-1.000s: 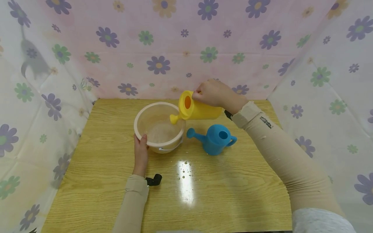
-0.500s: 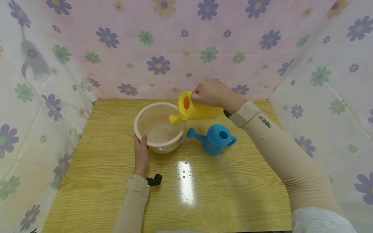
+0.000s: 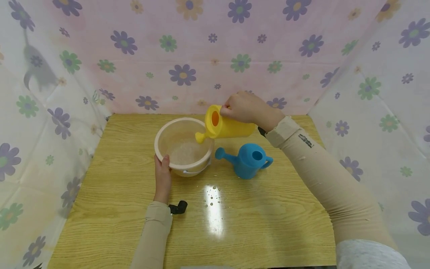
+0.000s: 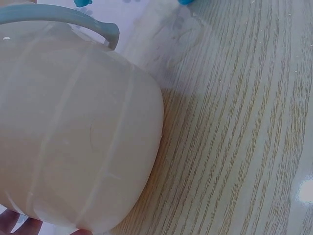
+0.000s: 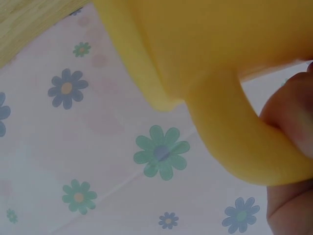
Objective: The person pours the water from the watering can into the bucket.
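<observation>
Right hand (image 3: 246,107) grips tipped yellow can (image 3: 226,126) over bucket (image 3: 183,146); left hand (image 3: 162,175) clasps bucket.

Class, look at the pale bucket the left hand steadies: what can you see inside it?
Inside the pale bucket a shallow pool of water covers the bottom. The tipped yellow watering can, held by the right hand, hangs its spout over the rim, hiding part of the far wall.
</observation>
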{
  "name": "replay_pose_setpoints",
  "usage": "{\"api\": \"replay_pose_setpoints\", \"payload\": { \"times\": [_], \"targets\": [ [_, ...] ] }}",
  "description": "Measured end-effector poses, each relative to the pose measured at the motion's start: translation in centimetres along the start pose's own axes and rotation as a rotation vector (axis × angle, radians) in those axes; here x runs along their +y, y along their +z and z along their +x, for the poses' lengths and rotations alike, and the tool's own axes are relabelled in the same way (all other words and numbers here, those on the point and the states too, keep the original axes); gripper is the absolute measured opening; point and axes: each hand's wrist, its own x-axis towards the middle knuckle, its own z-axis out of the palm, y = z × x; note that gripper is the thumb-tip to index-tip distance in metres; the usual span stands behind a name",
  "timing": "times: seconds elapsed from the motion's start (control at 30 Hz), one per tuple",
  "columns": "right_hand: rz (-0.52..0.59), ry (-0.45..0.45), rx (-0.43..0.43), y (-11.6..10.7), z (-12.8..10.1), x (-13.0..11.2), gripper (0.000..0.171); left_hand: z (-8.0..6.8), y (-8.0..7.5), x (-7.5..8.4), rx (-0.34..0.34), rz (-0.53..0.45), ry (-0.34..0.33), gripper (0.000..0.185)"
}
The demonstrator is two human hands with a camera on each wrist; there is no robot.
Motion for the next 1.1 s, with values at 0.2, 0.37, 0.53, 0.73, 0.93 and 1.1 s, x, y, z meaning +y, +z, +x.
{"api": "replay_pose_setpoints", "payload": {
  "times": [0.2,0.37,0.53,0.73,0.93,1.1],
  "targets": [
    [0.004,-0.016,0.023,0.1,0.0,0.1,0.037,-0.3,0.2,0.7,-0.001,0.017,0.004,0.059],
    [0.008,-0.024,0.032,0.2,0.0,0.1,0.037,-0.3,0.2,0.6,-0.006,0.023,0.005,0.059],
    [0.004,-0.020,0.021,0.1,0.0,-0.1,0.037,0.1,-0.1,-0.2,-0.005,0.014,-0.005,0.057],
    [-0.006,-0.021,0.022,0.1,0.0,0.0,0.037,0.6,-0.3,-1.4,0.003,-0.002,-0.007,0.056],
    [-0.016,-0.022,0.013,0.0,0.0,-0.1,0.036,0.7,-0.4,-1.7,0.001,0.016,0.009,0.059],
    [-0.010,-0.023,0.012,-0.1,0.0,-0.2,0.036,0.8,-0.4,-1.5,0.002,-0.004,0.001,0.058]
  ]
}}
